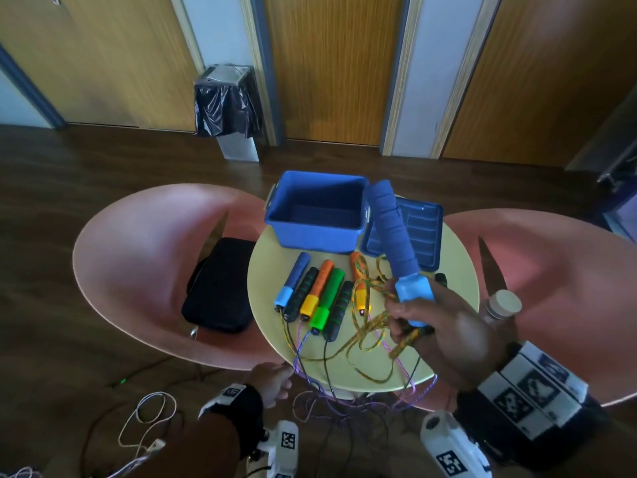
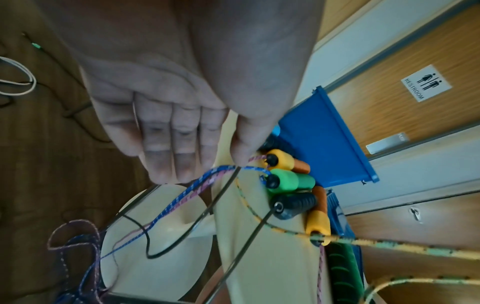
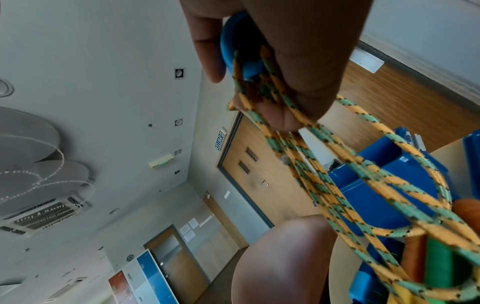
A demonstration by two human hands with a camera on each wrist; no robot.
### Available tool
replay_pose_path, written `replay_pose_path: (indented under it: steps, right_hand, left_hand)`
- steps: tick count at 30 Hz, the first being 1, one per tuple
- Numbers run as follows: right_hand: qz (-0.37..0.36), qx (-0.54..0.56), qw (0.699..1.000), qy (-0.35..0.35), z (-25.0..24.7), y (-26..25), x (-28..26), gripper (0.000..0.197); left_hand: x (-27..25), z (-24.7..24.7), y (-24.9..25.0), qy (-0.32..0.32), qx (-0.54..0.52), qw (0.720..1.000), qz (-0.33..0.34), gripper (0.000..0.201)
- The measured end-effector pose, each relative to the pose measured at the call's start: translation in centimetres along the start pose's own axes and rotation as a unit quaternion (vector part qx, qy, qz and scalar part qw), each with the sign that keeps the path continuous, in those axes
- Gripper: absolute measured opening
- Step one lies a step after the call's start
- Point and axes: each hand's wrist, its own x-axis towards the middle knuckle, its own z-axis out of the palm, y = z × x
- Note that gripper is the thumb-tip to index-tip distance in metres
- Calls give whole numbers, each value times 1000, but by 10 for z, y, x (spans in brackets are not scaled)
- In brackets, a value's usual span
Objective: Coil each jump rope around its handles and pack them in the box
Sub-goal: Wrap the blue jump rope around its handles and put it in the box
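Observation:
My right hand (image 1: 410,319) holds a blue foam jump-rope handle (image 1: 393,229) raised above the round yellow table (image 1: 458,267). It also grips several loops of yellow-green rope (image 1: 368,336) against the handle's light-blue end. The right wrist view shows the fingers (image 3: 272,92) curled round the handle (image 3: 233,51) and rope (image 3: 363,174). Blue (image 1: 293,282), orange (image 1: 317,288), green (image 1: 327,294) and black handles (image 1: 339,310) lie side by side before the open blue box (image 1: 317,232). At the table's front edge my left hand (image 1: 275,381) has straight fingers (image 2: 176,156) beside the hanging blue-pink rope (image 2: 182,197).
The box lid (image 1: 424,229) lies right of the box. Pink chairs (image 1: 148,270) flank the table; a black case (image 1: 220,284) sits on the left one. A white-capped bottle (image 1: 503,305) stands at the right edge. Ropes and a white cable (image 1: 148,419) trail on the floor.

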Motion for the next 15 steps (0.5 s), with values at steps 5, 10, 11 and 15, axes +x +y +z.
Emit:
replay_pose_path:
  steps: [5, 10, 11, 15]
  right_hand:
    - [-15, -26, 999, 13, -8, -1, -1, 17]
    - [-20, -47, 997, 50, -19, 7, -2, 21]
    - [-20, -58, 996, 59, -23, 10, -2, 19]
    - [-8, -81, 995, 59, -30, 15, -5, 17]
  left_hand:
    - [5, 17, 2, 15, 30, 999, 18, 29]
    - [-5, 39, 14, -38, 75, 996, -31, 31]
    - [-12, 43, 17, -52, 103, 993, -22, 33]
    - [-19, 48, 24, 6, 267, 962, 62, 30]
